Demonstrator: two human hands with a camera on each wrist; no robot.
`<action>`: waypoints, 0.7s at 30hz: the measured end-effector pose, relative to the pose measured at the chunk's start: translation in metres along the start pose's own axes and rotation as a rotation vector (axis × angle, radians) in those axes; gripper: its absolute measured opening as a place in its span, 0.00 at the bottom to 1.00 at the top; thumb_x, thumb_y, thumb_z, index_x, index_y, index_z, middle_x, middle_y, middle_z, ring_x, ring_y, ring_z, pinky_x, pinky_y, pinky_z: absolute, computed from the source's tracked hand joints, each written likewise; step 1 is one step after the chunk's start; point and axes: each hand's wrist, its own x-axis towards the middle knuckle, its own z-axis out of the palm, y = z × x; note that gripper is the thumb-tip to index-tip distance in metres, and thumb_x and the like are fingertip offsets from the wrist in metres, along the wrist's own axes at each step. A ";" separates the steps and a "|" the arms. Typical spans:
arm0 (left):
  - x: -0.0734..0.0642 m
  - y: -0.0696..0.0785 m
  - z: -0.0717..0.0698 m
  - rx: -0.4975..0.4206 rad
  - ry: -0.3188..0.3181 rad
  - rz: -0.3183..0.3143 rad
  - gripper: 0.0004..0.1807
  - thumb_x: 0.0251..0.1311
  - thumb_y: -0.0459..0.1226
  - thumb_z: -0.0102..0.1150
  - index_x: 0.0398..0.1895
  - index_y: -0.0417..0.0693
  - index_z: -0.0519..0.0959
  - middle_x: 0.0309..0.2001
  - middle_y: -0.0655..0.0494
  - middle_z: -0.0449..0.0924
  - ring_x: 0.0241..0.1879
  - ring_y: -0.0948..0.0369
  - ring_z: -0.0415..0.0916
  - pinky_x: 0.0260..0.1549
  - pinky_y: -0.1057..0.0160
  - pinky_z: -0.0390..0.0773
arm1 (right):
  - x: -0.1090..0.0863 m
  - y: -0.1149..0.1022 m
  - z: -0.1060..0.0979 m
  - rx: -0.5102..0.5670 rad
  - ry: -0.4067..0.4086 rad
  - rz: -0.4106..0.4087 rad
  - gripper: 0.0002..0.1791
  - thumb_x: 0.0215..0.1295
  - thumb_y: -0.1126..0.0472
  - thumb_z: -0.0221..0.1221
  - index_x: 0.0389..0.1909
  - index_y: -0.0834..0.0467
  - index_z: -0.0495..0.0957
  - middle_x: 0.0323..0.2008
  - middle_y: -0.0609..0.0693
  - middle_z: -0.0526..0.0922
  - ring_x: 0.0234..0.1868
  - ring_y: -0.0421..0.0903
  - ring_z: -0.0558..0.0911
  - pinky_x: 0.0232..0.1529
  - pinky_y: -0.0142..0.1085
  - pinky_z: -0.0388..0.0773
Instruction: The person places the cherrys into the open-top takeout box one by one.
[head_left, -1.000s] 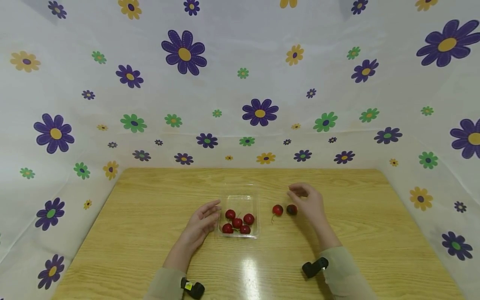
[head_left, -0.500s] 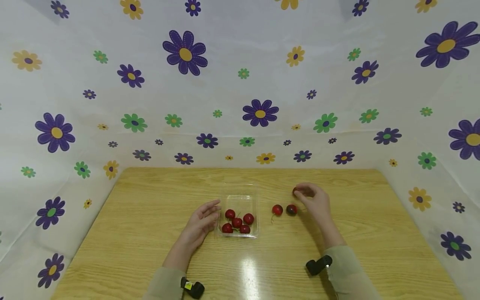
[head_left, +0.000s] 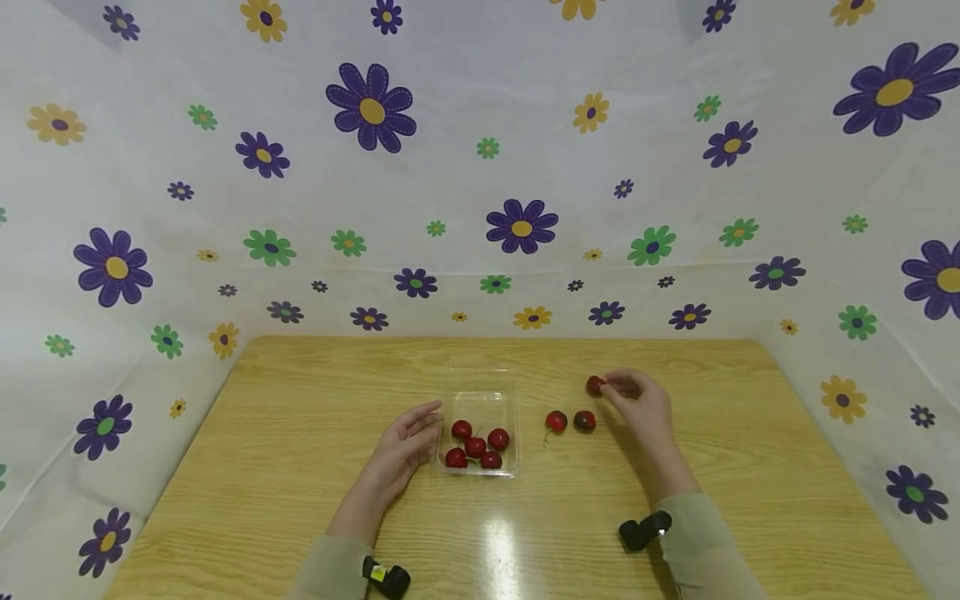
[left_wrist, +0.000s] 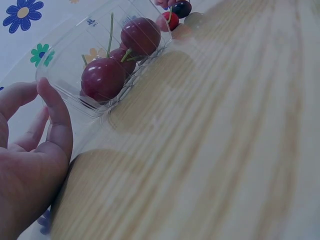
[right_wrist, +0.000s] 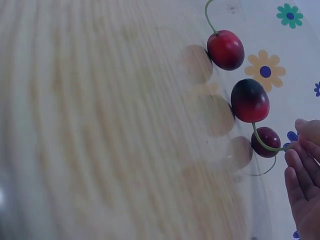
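Several dark red cherries (head_left: pixel 476 447) lie inside a clear plastic container (head_left: pixel 480 403) on the table. My left hand (head_left: pixel 406 449) is at its left side, fingers loosely bent and fingertips right at the wall. In the left wrist view a fingertip overlaps the container's edge (left_wrist: pixel 65 102). To the right, a red cherry (head_left: pixel 556 421) and a two-toned dark-and-red cherry (head_left: pixel 584 422) lie side by side. A third, dark red cherry (head_left: pixel 596 385) sits behind them. Beside that one is my right hand (head_left: pixel 647 417), thumb and fingers apart, fingertips close to the cherry.
The wooden table (head_left: pixel 300 392) carries everything here. A white cloth (head_left: pixel 435 167) printed with flowers rises behind it and along both sides. Black wrist cameras (head_left: pixel 386 577) are strapped over both sleeves.
My right hand has drawn back to the right, and the rear cherry, hidden by it at first, now shows in full. The left hand and container have stayed put.
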 end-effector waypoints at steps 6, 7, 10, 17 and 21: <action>0.000 -0.002 0.000 0.000 -0.006 0.008 0.31 0.77 0.27 0.53 0.80 0.34 0.61 0.59 0.57 0.76 0.51 0.68 0.76 0.38 0.75 0.80 | 0.002 0.007 0.001 0.009 0.020 -0.007 0.14 0.71 0.67 0.68 0.53 0.68 0.84 0.50 0.68 0.87 0.36 0.23 0.76 0.43 0.14 0.76; 0.000 -0.002 -0.001 0.001 -0.006 0.009 0.31 0.77 0.27 0.53 0.80 0.34 0.61 0.59 0.57 0.76 0.51 0.68 0.76 0.38 0.75 0.80 | 0.003 0.007 0.001 0.006 0.021 -0.006 0.14 0.71 0.67 0.68 0.53 0.68 0.84 0.50 0.68 0.87 0.36 0.22 0.76 0.43 0.14 0.75; 0.000 -0.002 -0.001 0.005 -0.004 0.010 0.31 0.77 0.27 0.54 0.80 0.35 0.61 0.60 0.57 0.75 0.51 0.68 0.76 0.38 0.75 0.80 | 0.003 0.009 0.002 -0.010 0.019 0.003 0.14 0.71 0.66 0.68 0.54 0.68 0.84 0.50 0.67 0.87 0.36 0.22 0.76 0.42 0.14 0.75; 0.000 -0.003 0.000 0.000 0.000 0.009 0.31 0.77 0.27 0.53 0.80 0.35 0.62 0.60 0.56 0.76 0.52 0.68 0.76 0.38 0.74 0.80 | 0.005 0.011 0.004 -0.037 -0.004 0.049 0.16 0.72 0.63 0.68 0.56 0.66 0.84 0.52 0.65 0.87 0.38 0.28 0.77 0.41 0.16 0.74; 0.000 -0.003 0.000 -0.005 -0.001 0.011 0.31 0.77 0.27 0.53 0.80 0.35 0.61 0.59 0.57 0.76 0.51 0.68 0.77 0.38 0.75 0.80 | 0.006 0.012 0.006 -0.029 -0.011 0.060 0.17 0.72 0.62 0.69 0.56 0.66 0.84 0.50 0.65 0.87 0.39 0.29 0.78 0.41 0.16 0.75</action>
